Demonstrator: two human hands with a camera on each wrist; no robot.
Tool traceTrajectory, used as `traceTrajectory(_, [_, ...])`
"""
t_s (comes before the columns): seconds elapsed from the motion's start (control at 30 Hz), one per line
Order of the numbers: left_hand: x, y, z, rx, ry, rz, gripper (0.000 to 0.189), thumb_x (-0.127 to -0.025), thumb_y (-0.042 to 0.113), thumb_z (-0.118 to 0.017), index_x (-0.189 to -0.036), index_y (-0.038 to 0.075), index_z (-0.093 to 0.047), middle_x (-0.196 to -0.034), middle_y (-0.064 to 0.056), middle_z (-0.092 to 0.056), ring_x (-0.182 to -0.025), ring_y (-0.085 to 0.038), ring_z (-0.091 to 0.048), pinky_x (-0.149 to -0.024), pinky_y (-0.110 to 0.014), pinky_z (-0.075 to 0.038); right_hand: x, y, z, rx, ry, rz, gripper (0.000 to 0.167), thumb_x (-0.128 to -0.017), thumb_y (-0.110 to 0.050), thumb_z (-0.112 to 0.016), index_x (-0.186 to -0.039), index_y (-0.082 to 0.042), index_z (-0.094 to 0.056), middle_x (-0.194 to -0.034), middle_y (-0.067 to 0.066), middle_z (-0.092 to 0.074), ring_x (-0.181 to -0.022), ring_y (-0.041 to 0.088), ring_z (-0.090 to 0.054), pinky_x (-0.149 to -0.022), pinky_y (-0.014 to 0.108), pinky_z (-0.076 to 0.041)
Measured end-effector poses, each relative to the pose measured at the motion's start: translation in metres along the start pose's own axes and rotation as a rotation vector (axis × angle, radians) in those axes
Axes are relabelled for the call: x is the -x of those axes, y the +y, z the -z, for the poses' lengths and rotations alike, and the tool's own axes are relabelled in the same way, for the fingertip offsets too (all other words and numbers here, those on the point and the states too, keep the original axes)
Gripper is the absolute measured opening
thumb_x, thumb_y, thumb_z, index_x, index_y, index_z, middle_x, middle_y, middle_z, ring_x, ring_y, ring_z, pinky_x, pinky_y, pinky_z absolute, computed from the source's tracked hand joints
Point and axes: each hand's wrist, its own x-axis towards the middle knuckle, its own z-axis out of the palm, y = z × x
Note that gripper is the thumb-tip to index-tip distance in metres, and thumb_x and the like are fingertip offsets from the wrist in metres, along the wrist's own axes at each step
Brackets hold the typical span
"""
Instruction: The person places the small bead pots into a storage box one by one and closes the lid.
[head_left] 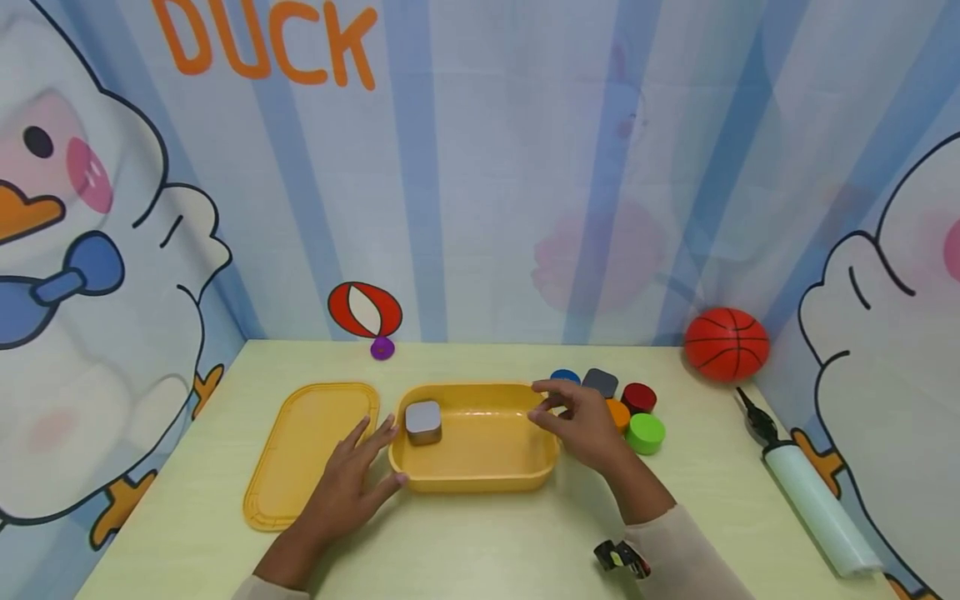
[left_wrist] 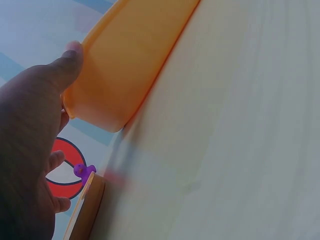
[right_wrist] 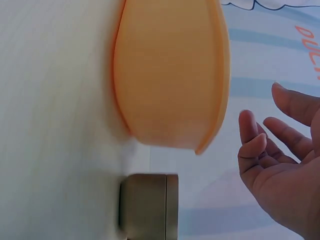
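A yellow rectangular container (head_left: 480, 483) sits on the table, with a small grey tin (head_left: 423, 421) inside at its left end. My left hand (head_left: 348, 483) rests against that end, thumb on the rim near the front corner and fingers spread along the side. In the left wrist view the thumb touches the container's edge (left_wrist: 115, 85). Over the right end hovers my right hand (head_left: 581, 421), fingers loosely bent and holding nothing. The right wrist view shows this hand (right_wrist: 285, 150) apart from the container (right_wrist: 170, 75).
Left of the container lies a yellow lid (head_left: 303, 450). Blue (head_left: 565, 376), dark grey (head_left: 600, 382), red (head_left: 639, 397), orange (head_left: 619, 413) and green (head_left: 645, 433) tins cluster at right. A purple duck (head_left: 382, 348), a red ball (head_left: 726, 344) and a hand pump (head_left: 817, 504) stand farther out.
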Motion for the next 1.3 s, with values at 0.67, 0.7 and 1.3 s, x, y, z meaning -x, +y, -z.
traceTrajectory(0.67, [-0.002, -0.003, -0.005, 0.016, -0.005, -0.008, 0.066, -0.100, 0.040, -0.080, -0.157, 0.014, -0.059, -0.173, -0.002, -0.047, -0.163, -0.047, -0.035, -0.121, -0.085, -0.029, 0.018, 0.031, 0.045, 0.166, 0.020, -0.170, 0.053, -0.099, -0.022, -0.083, -0.147, -0.006, -0.067, -0.149, 0.020, -0.065, -0.103, 0.027, -0.062, -0.080, 0.024, -0.058])
traceTrajectory(0.7, [-0.002, -0.004, -0.005, 0.015, -0.008, -0.008, 0.066, -0.100, 0.040, -0.079, -0.158, 0.015, -0.058, -0.173, -0.002, -0.047, -0.163, -0.047, -0.035, -0.121, -0.085, -0.029, 0.019, 0.033, 0.045, 0.177, 0.025, -0.175, 0.053, -0.099, -0.023, -0.083, -0.147, -0.005, -0.067, -0.149, 0.020, -0.065, -0.103, 0.027, -0.061, -0.080, 0.026, -0.057])
traceTrajectory(1.3, [0.001, -0.003, -0.001, 0.008, 0.006, -0.023, 0.065, -0.100, 0.038, -0.080, -0.156, 0.013, -0.060, -0.172, -0.004, -0.049, -0.162, -0.049, -0.037, -0.123, -0.079, -0.034, 0.016, 0.055, 0.040, 0.216, 0.025, -0.202, 0.057, -0.095, -0.018, -0.088, -0.145, 0.001, -0.068, -0.146, 0.024, -0.068, -0.122, 0.039, -0.064, -0.103, 0.047, -0.061])
